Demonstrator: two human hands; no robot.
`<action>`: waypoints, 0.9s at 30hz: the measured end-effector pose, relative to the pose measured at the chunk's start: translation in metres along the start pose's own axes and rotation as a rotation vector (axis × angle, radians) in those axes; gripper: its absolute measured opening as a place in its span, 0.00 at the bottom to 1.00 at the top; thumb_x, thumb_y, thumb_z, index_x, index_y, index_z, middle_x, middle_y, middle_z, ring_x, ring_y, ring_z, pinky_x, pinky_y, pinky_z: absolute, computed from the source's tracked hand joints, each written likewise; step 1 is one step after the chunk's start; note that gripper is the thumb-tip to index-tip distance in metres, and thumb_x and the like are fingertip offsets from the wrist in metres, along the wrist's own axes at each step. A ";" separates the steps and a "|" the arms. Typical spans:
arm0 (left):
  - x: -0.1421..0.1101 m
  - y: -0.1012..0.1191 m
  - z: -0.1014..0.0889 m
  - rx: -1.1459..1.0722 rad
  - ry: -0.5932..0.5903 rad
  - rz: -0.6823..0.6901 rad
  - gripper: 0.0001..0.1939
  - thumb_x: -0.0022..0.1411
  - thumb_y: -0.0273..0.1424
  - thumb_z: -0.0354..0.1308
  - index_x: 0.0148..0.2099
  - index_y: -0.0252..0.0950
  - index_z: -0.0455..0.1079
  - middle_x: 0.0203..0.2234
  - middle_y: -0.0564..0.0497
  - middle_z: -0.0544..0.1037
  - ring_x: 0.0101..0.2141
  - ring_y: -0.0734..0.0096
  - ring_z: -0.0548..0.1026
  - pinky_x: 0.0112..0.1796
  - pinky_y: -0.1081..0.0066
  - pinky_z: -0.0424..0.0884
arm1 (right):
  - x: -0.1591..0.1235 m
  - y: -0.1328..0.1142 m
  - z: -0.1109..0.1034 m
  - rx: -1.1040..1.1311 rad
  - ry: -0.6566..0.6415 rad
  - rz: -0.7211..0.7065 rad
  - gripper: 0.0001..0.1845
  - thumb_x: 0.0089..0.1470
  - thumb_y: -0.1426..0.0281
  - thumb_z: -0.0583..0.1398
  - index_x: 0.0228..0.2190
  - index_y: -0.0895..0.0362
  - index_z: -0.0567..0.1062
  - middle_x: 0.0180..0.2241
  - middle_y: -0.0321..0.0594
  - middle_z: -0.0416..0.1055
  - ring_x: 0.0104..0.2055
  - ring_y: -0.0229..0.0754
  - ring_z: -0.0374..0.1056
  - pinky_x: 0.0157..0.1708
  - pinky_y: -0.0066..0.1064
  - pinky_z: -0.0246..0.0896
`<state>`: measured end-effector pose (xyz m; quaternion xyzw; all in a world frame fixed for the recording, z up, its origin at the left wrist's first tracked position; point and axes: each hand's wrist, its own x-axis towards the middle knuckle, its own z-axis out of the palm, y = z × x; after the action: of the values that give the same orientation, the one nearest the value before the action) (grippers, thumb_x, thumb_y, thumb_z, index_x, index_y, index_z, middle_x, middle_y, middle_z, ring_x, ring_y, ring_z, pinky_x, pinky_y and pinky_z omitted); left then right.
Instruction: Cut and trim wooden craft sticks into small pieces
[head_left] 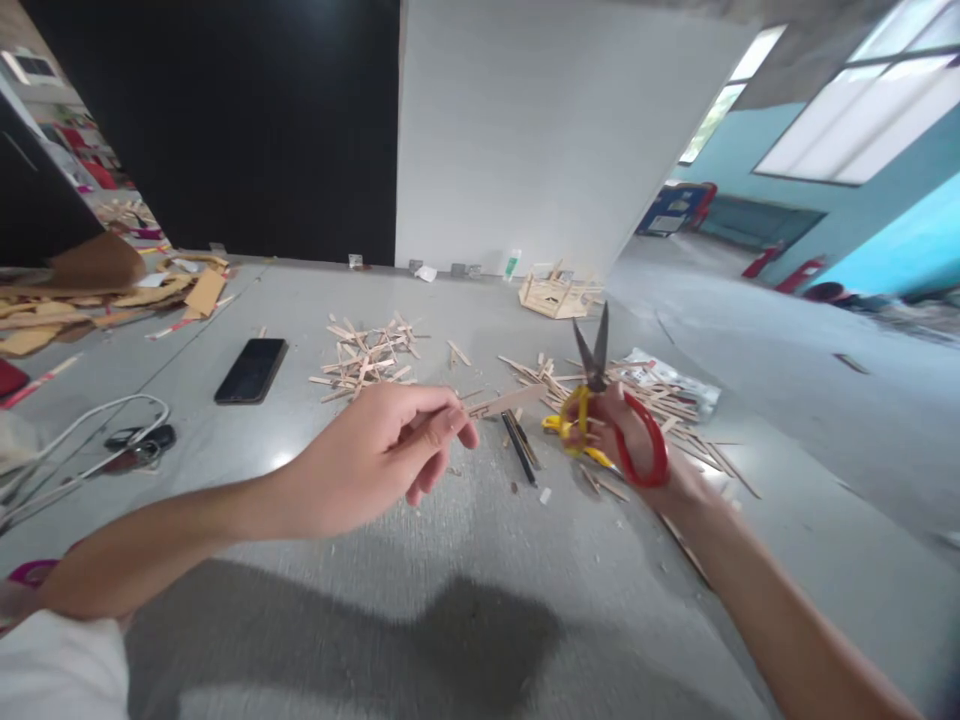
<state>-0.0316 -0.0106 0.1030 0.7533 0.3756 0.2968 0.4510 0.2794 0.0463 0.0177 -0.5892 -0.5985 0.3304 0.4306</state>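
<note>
My left hand (382,450) pinches a thin wooden stick (510,401) between thumb and fingers, and the stick points right above the grey floor. My right hand (637,445) grips a pair of scissors (600,400) with one red and one yellow handle. Their blades are slightly apart and point up, just right of the stick's free end. Under both hands lies a black pen-like tool (519,447). Loose wooden sticks lie in a pile (367,360) to the left and another pile (660,400) behind the scissors.
A black phone (251,370) lies on the floor at left, with white cables (90,430) and cardboard scraps (112,295) beyond. A small stick-built frame (556,295) stands near the white wall. A plastic bag (675,385) lies among the right sticks.
</note>
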 end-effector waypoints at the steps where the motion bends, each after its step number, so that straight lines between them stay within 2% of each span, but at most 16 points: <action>1: 0.000 -0.001 0.002 -0.008 0.013 -0.003 0.20 0.77 0.40 0.46 0.34 0.36 0.68 0.17 0.58 0.69 0.20 0.79 0.69 0.24 0.78 0.67 | -0.010 -0.006 0.012 0.190 -0.113 0.009 0.35 0.55 0.33 0.51 0.28 0.54 0.70 0.27 0.41 0.69 0.27 0.44 0.66 0.31 0.39 0.68; 3: 0.000 -0.004 0.006 -0.022 0.061 -0.008 0.20 0.77 0.42 0.46 0.36 0.36 0.68 0.17 0.60 0.67 0.18 0.80 0.66 0.23 0.79 0.64 | -0.034 -0.015 0.035 0.480 -0.247 0.030 0.34 0.58 0.36 0.51 0.29 0.54 0.71 0.26 0.39 0.67 0.26 0.42 0.64 0.30 0.37 0.67; 4: -0.001 -0.006 0.008 -0.025 0.089 -0.006 0.20 0.77 0.42 0.46 0.37 0.36 0.68 0.16 0.60 0.66 0.18 0.81 0.64 0.22 0.79 0.63 | -0.046 -0.018 0.045 0.559 -0.266 0.027 0.34 0.60 0.37 0.50 0.29 0.54 0.71 0.25 0.37 0.65 0.25 0.41 0.63 0.28 0.36 0.66; 7: 0.000 -0.014 0.015 -0.023 0.145 -0.001 0.21 0.77 0.43 0.45 0.37 0.35 0.68 0.16 0.61 0.64 0.17 0.82 0.61 0.20 0.80 0.59 | -0.082 -0.017 0.067 0.602 -0.340 -0.011 0.27 0.62 0.43 0.55 0.29 0.55 0.70 0.24 0.33 0.59 0.23 0.37 0.57 0.22 0.29 0.59; 9: 0.000 -0.018 0.019 -0.023 0.150 -0.008 0.21 0.77 0.43 0.46 0.37 0.36 0.68 0.15 0.62 0.63 0.17 0.82 0.61 0.20 0.80 0.58 | -0.101 -0.010 0.073 0.583 -0.376 -0.013 0.26 0.61 0.44 0.57 0.36 0.55 0.73 0.26 0.34 0.60 0.24 0.36 0.56 0.22 0.29 0.58; 11: 0.002 -0.020 0.021 -0.023 0.123 -0.016 0.21 0.77 0.44 0.46 0.36 0.36 0.69 0.15 0.61 0.63 0.17 0.81 0.61 0.20 0.79 0.59 | -0.115 -0.002 0.074 0.575 -0.390 -0.043 0.27 0.61 0.44 0.58 0.44 0.55 0.74 0.31 0.38 0.65 0.28 0.39 0.59 0.28 0.31 0.62; 14: 0.002 -0.020 0.022 0.003 0.078 -0.009 0.21 0.77 0.42 0.46 0.35 0.36 0.68 0.16 0.61 0.63 0.17 0.80 0.61 0.21 0.78 0.59 | -0.126 0.011 0.069 0.509 -0.430 -0.027 0.26 0.62 0.46 0.57 0.49 0.53 0.73 0.37 0.42 0.67 0.36 0.43 0.63 0.39 0.37 0.66; 16: 0.002 -0.021 0.023 0.027 0.090 -0.017 0.20 0.77 0.41 0.45 0.35 0.37 0.68 0.16 0.61 0.62 0.18 0.80 0.61 0.22 0.78 0.59 | -0.131 0.018 0.065 0.442 -0.447 -0.051 0.21 0.65 0.51 0.57 0.52 0.49 0.72 0.39 0.42 0.68 0.41 0.46 0.66 0.46 0.40 0.67; 18: 0.002 -0.022 0.024 0.043 0.097 -0.030 0.19 0.77 0.39 0.45 0.36 0.37 0.68 0.15 0.62 0.60 0.17 0.80 0.60 0.21 0.77 0.57 | -0.133 0.022 0.061 0.389 -0.447 -0.125 0.20 0.66 0.54 0.57 0.57 0.43 0.67 0.45 0.41 0.69 0.45 0.47 0.67 0.51 0.42 0.66; 21: 0.002 -0.024 0.028 0.042 0.007 -0.009 0.18 0.77 0.35 0.46 0.35 0.36 0.69 0.16 0.62 0.61 0.17 0.81 0.58 0.21 0.77 0.55 | -0.134 0.018 0.059 0.334 -0.437 -0.235 0.22 0.67 0.53 0.56 0.61 0.38 0.63 0.50 0.40 0.70 0.43 0.44 0.68 0.47 0.39 0.68; 24: 0.003 -0.026 0.034 -0.010 -0.093 0.027 0.19 0.76 0.32 0.48 0.31 0.36 0.69 0.17 0.61 0.61 0.17 0.83 0.58 0.21 0.79 0.56 | -0.133 0.008 0.061 0.281 -0.427 -0.299 0.23 0.66 0.51 0.56 0.60 0.37 0.65 0.44 0.37 0.71 0.38 0.42 0.68 0.42 0.36 0.68; 27: 0.003 -0.028 0.037 -0.049 -0.127 0.045 0.20 0.77 0.31 0.47 0.31 0.36 0.70 0.18 0.61 0.59 0.18 0.82 0.55 0.20 0.79 0.54 | -0.134 0.001 0.062 0.236 -0.408 -0.313 0.27 0.65 0.50 0.57 0.63 0.35 0.63 0.42 0.37 0.71 0.36 0.41 0.68 0.40 0.34 0.70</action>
<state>-0.0089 -0.0167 0.0628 0.7674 0.3219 0.2677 0.4856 0.2148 -0.0794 -0.0259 -0.3569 -0.7138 0.4392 0.4126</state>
